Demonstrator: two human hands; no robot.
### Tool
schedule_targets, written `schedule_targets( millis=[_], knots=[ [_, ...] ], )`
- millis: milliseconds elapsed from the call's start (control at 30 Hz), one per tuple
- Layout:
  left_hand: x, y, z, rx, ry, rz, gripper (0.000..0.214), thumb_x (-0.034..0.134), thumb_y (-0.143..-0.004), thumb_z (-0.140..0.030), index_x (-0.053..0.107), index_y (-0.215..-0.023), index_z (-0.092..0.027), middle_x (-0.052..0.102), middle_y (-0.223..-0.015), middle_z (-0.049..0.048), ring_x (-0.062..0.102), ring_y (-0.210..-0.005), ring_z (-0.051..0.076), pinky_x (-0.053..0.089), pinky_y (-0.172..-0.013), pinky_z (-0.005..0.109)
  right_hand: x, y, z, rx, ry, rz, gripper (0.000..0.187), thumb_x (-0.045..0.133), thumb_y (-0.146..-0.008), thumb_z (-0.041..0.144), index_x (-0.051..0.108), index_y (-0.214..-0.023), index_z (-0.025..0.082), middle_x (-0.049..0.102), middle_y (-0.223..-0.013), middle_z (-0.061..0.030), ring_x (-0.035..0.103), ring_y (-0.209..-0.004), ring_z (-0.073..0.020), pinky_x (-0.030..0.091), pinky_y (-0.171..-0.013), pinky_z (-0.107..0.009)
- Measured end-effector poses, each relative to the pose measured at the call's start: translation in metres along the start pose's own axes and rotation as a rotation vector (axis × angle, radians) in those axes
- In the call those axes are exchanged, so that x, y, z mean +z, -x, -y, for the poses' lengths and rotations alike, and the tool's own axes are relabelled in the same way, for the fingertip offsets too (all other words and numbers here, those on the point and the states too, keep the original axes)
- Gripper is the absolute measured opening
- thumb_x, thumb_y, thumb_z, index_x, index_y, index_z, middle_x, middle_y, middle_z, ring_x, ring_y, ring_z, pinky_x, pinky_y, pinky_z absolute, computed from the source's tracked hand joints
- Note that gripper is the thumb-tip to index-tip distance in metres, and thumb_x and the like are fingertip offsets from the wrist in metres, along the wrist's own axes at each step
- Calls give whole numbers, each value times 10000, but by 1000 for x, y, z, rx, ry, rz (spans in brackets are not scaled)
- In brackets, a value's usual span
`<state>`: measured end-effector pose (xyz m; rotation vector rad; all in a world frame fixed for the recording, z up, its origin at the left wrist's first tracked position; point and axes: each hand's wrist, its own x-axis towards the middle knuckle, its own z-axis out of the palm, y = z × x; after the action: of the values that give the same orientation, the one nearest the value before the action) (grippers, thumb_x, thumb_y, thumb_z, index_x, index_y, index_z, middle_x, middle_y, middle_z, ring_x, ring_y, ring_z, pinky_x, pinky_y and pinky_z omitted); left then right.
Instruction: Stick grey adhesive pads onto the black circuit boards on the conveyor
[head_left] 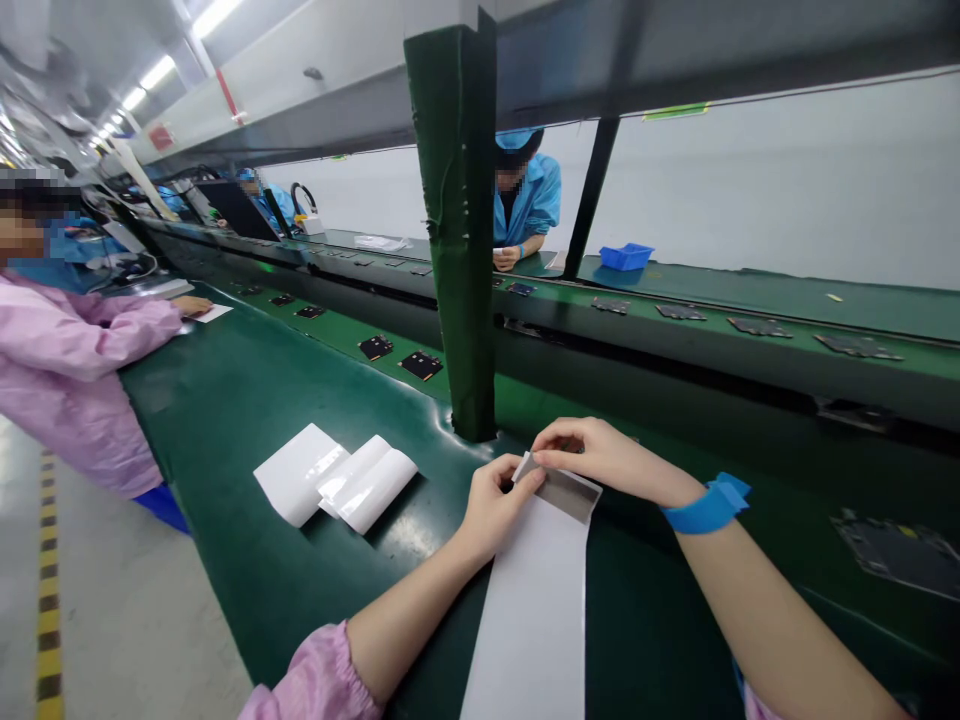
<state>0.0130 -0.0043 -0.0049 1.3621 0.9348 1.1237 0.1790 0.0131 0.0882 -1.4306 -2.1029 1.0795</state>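
Note:
A long white paper strip [536, 600] runs from the lower edge of the view up to my hands, with a grey-brown band [566, 495] across its far end. My left hand [495, 500] pinches the strip's far left corner between thumb and fingers. At the same corner, the fingertips of my right hand [592, 455] are bent down and pressed together on the edge; what they hold there is too small to make out. A blue band [709, 505] circles my right wrist.
Curled glossy white sheets [367, 485] lie left on the green table [225, 390]. A green post [461, 240] rises ahead. Beyond it, a line carries several dark circuit boards [420, 365]. Co-workers sit at left, in a pink sleeve [112, 330], and opposite, near a blue bin [626, 257].

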Motion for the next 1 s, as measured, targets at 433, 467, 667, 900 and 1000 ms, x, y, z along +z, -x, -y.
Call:
schedule_targets(
  millis=[433, 467, 667, 900, 1000],
  knots=[
    [0, 4, -3, -56, 78, -50, 234, 687, -722, -347, 650, -743, -118, 586, -665, 6, 480, -607, 99, 361, -568, 223, 8, -17, -13, 72, 64, 6, 399, 549, -675, 604, 704, -736, 241, 718, -841, -69, 660, -805, -276, 522, -704, -345],
    [-1, 4, -4, -54, 75, -55, 231, 690, -720, -346, 650, -739, -119, 580, -659, 3, 475, -605, 97, 361, -565, 223, 8, -18, -14, 90, 67, 14, 403, 544, -661, 615, 700, -728, 250, 719, -847, -70, 662, -814, -284, 526, -700, -350],
    [-1, 4, -9, -123, 52, -82, 238, 710, -705, -361, 661, -729, -130, 559, -640, -9, 455, -589, 93, 353, -540, 221, 10, -25, -26, 146, 91, -28, 363, 555, -574, 633, 686, -654, 304, 724, -833, -81, 670, -807, -325, 543, -686, -408],
    [-1, 4, -11, -157, 41, -73, 250, 709, -706, -385, 681, -750, -141, 578, -672, 0, 474, -624, 110, 383, -588, 235, 9, -31, -46, 90, 82, -62, 378, 584, -593, 670, 711, -675, 324, 730, -848, -87, 670, -784, -330, 549, -654, -419],
    [0, 4, -10, -173, 40, -91, 248, 718, -701, -379, 690, -757, -139, 583, -676, 1, 465, -614, 106, 369, -572, 231, 9, -32, -60, 79, 61, -49, 372, 611, -596, 681, 719, -687, 337, 730, -856, -91, 670, -792, -325, 540, -669, -414]
  ],
)
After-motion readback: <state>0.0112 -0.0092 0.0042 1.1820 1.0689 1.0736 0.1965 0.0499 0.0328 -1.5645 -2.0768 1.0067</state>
